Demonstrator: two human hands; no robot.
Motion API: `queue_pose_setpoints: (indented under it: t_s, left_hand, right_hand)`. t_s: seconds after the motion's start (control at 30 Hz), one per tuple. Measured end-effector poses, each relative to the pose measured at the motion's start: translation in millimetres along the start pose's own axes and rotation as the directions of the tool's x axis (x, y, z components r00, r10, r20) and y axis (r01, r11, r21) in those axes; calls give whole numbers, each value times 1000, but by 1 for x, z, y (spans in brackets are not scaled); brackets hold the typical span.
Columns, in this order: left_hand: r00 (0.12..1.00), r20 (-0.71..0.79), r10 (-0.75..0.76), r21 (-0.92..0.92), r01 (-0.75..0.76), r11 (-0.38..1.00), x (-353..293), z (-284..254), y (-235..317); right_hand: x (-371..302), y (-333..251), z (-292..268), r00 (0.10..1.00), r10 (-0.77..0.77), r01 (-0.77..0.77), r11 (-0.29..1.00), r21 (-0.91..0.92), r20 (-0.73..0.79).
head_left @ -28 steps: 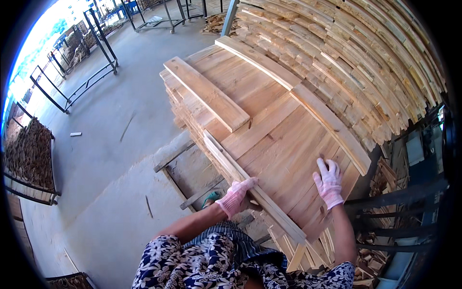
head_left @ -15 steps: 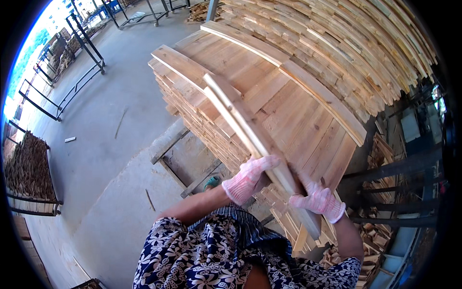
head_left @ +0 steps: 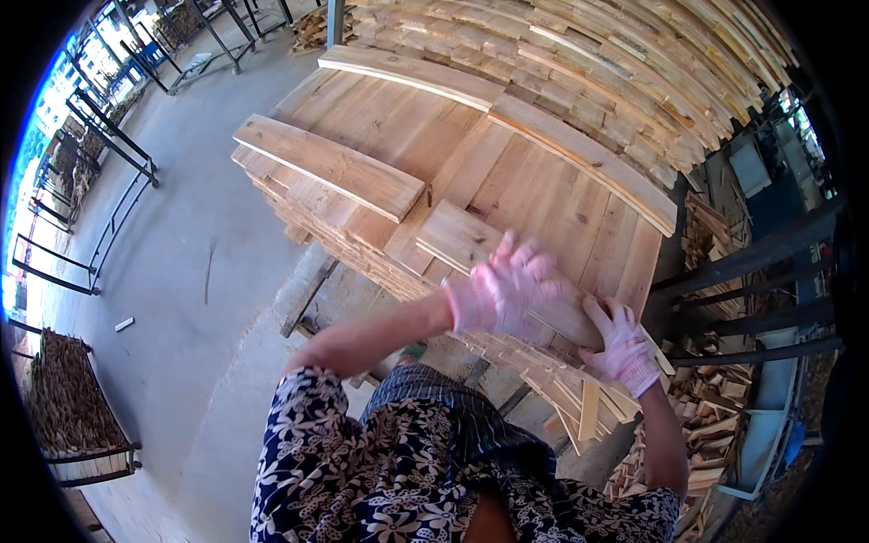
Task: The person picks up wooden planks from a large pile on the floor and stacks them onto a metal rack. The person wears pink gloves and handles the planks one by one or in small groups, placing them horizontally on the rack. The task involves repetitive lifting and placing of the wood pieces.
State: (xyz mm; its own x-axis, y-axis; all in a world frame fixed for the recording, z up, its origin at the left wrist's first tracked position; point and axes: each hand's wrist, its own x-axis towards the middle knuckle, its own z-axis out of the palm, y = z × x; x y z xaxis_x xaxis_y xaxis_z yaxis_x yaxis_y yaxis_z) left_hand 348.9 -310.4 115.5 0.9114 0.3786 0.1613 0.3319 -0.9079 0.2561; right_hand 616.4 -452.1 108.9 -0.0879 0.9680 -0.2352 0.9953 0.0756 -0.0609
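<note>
A wooden board (head_left: 459, 237) lies on the near edge of a large stack of planks (head_left: 507, 185). My left hand (head_left: 507, 288), in a pink and white knit glove, is over the middle of this board, its fingers stretched and somewhat blurred. At the board's right end, my gloved right hand (head_left: 623, 346) grips it with thumb and fingers around the end. Another board (head_left: 330, 163) rests on the stack to the left, nearly in line. Along the far edge lie two more boards, one on the left (head_left: 412, 74) and one on the right (head_left: 584, 156).
A tall pile of stacked planks (head_left: 579, 63) rises behind. Dark metal bars (head_left: 751, 317) and wood scraps (head_left: 711, 407) are at right. On the left, metal racks (head_left: 118, 213) and a bundle of thin wood pieces (head_left: 72, 389) stand on the concrete floor (head_left: 199, 262).
The board, which was held raised and slanted in both hands, now lies on the stack's near edge. My left hand has shifted up onto it with fingers loosened. The view has turned slightly.
</note>
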Motion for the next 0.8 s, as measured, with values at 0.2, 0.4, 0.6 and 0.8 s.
queue_pose_setpoints:
  t_s: [0.2,0.4,0.6,0.8]
  left_hand:
    - [896,432,-102,102,64,993,19,-1,-40]
    - [963,269,-2,31,-7,1000,2,-3,-73]
    - [998,-32,59,-3,-60,998,-11,20,-38]
    - [889,-324,324,-344,-429,835,-15,30,36]
  right_hand:
    - [7,-12,-12,997,45,-48,998,50,59]
    - [28,-50,-19,984,132,-129,991,-32,119]
    - [-36,8,-2,850,284,-186,949,253,-443]
    - [-114,1,119,324,930,54,164,985,-173]
